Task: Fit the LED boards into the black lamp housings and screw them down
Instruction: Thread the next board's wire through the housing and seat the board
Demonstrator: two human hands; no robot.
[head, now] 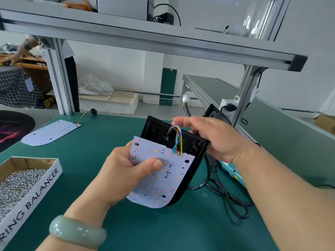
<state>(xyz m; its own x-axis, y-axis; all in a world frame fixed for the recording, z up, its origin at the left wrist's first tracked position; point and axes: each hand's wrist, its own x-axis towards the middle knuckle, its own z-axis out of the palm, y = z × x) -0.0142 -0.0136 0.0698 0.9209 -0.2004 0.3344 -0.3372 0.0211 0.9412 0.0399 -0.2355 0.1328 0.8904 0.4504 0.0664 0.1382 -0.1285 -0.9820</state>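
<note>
My left hand (125,171) pinches a white LED board (163,180) with its thumb on top, holding it above the green table. The board lies partly over a black lamp housing (192,144), slid toward me so the housing's far end is uncovered. Coloured wires (176,140) run from the board's far edge into a hole in the housing. My right hand (217,138) grips the housing's right side from behind, fingers reaching over its far edge. A second LED board (50,132) lies flat at the table's far left. Another black housing (215,112) stands behind my right hand.
A cardboard box (45,180) full of silver screws sits at the near left. A black cable (228,198) loops on the table at right, beside a teal tool (233,171) under my right wrist. An aluminium frame (59,78) and shelf rise behind. Another person works at far left.
</note>
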